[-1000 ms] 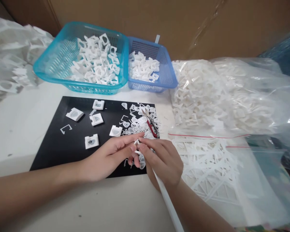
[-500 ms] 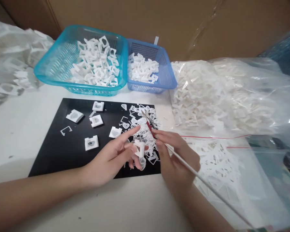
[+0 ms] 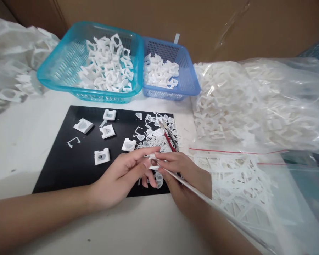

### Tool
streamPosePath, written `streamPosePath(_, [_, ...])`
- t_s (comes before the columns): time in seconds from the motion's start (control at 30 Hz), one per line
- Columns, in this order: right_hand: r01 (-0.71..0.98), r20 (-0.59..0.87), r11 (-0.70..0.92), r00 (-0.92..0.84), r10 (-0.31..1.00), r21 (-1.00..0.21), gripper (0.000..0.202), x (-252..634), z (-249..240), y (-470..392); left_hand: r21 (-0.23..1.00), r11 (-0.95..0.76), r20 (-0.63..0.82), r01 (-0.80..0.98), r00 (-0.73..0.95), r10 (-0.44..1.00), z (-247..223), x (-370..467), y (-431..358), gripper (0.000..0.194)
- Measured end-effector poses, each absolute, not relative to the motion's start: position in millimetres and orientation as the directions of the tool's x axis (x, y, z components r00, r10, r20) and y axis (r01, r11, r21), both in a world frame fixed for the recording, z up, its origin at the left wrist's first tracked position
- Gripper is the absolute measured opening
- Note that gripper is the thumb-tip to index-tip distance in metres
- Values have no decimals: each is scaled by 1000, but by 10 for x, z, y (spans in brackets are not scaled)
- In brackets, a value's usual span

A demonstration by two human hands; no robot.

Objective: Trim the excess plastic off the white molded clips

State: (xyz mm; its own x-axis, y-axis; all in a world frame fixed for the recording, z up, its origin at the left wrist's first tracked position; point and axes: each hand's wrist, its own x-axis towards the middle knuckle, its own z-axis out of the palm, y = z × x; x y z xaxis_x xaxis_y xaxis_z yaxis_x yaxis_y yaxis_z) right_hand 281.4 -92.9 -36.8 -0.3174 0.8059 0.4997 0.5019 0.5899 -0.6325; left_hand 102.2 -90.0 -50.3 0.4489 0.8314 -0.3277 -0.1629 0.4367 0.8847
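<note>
My left hand (image 3: 122, 173) grips a small white plastic part (image 3: 153, 165) between thumb and fingers, above the right side of the black mat (image 3: 82, 177). Closed around a long, thin, pale rod-like tool (image 3: 202, 198), my right hand (image 3: 184, 173) brings the tool's near end against that part. The fingers partly hide both the part and the tool's tip. Just beyond my hands, a pair of red-and-dark-handled snips (image 3: 170, 140) lies on a heap of white plastic scraps (image 3: 154, 136). Several square white parts (image 3: 102, 156) rest on the mat to the left.
A turquoise basket (image 3: 53, 85) and a blue basket (image 3: 187, 71) at the back hold white parts. Clear bags of white pieces stand at the right (image 3: 228, 102) and left (image 3: 13, 60). Another bag with white lattice scraps (image 3: 236, 187) lies beside my right arm.
My right hand has moved left and brought the tool's end to the part in my left hand. The snips now show more fully. The whole view has shifted slightly.
</note>
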Motion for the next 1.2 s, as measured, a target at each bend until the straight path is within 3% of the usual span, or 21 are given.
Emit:
streamPosePath(0.6, [547,522,585,-288,803,-599,17,2737,-414,-939,922,375,-301,-95,433,850,-516,1029,-908,40])
streamPosePath(0.73, [517,705,722,-282,651,-460,15,2697,-555,-949,931,354,-281,-90,445,851,-501,1037,-899,37])
streamPosePath(0.87, [575,673,737,-390,629,-355,16,2678,-593,-963,919,382,-303,-103,437,847,-500,1039,-895,37])
streamPosePath(1.0, [627,721,763,-455,523,-158,8,2660,-534,-955,912,400,-326,-87,438,838,-510,1019,-904,36])
streamPosePath(1.2, [667,738,736,-441,511,-111,11,2636,-523,-956,913,397,-319,-97,438,841,-477,1043,-879,30])
